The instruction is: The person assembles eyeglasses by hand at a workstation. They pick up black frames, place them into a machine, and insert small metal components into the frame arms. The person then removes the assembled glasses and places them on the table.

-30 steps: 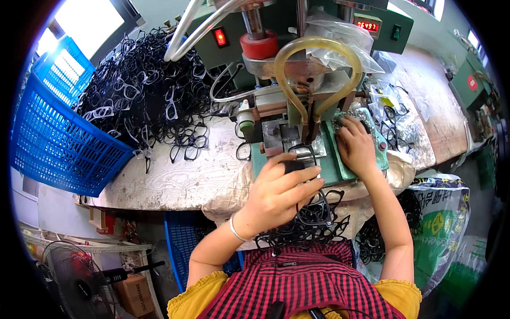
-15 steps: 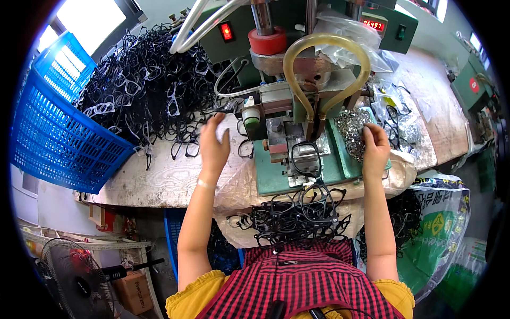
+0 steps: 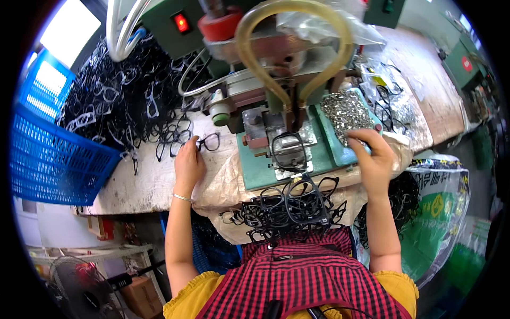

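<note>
My left hand [image 3: 188, 166] is closed on a dark eyeglass frame [image 3: 211, 142] at the edge of a loose group of frames on the table. My right hand [image 3: 376, 154] is at the near end of a green tray [image 3: 345, 155] that holds a heap of small shiny metal parts [image 3: 344, 110]. Its thumb and forefinger are bent together; whatever may be between them is too small to make out. Between my hands, another eyeglass frame [image 3: 290, 153] sits tilted on the metal fixture of a green bench machine [image 3: 252, 175], below its head.
More frames [image 3: 289, 204] lie piled at the table's front edge, against my checked apron. A large heap of frames [image 3: 114, 87] and a blue basket [image 3: 58, 154] stand left. A yellowish hose [image 3: 348, 42] loops over the machine. Bagged frames [image 3: 409, 202] are at lower right.
The view has shifted a little. My left hand was open above the table and is now closed on an eyeglass frame. My right hand has moved from the parts heap toward the tray's near end.
</note>
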